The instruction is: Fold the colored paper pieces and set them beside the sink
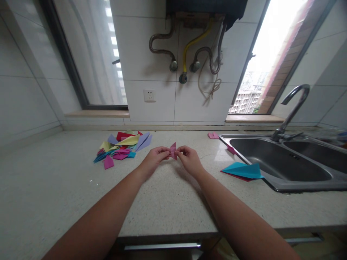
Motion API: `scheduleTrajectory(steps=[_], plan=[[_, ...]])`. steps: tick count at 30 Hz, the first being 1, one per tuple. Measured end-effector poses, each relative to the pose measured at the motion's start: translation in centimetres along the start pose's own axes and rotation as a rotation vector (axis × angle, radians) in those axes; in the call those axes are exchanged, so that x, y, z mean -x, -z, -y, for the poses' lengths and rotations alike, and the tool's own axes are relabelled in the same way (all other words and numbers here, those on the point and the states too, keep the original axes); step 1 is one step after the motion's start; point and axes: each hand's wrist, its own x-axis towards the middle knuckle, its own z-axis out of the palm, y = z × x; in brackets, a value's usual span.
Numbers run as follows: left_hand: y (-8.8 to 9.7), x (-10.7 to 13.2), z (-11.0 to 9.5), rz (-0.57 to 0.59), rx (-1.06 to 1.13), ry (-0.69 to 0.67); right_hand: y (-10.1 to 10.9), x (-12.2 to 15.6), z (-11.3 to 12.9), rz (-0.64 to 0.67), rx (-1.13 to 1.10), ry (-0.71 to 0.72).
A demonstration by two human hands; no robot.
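Observation:
Between my two hands, just above the middle of the counter, is a small pink folded paper [173, 150] with pointed ends. My left hand [156, 159] pinches its left side between thumb and fingers. On the other side, my right hand [188, 159] is closed on the paper's right edge, fingertips together. To the left lies a heap of folded papers [130, 141] in yellow, purple, red, blue and pink, with one pink folded piece [108, 162] at its front. A blue paper plane [242, 170] rests on the right, over a red folded paper.
A steel sink [273, 188] with a curved faucet [296, 104] is set into the counter [168, 202] at the right. Small pink folded papers [213, 135] lie near its left rim. Pipes [185, 54] and a wall socket [149, 95] are on the tiled wall behind.

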Motion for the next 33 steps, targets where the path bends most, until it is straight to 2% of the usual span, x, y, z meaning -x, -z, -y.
scheduleTrajectory(steps=[3,6,15,20,25,33], plan=[[-0.1,0.2,0.1,0.063,-0.037,0.019,0.0,0.1,0.1,0.006,-0.009,-0.008],[-0.2,0.4,0.2,0.078,-0.06,0.011,0.0,0.2,0.3,0.014,-0.008,-0.013],[-0.1,0.3,0.5,0.009,-0.152,-0.039,-0.1,0.4,0.7,0.027,0.01,-0.005],[-0.2,0.3,0.2,0.012,-0.2,-0.119,-0.2,0.6,1.2,0.019,0.041,0.01],[-0.4,0.2,0.1,-0.043,-0.301,-0.182,-0.3,0.8,1.4,0.011,0.038,0.002],[-0.3,0.2,0.5,-0.041,-0.344,-0.206,-0.7,0.9,1.4,-0.011,0.058,0.023]])
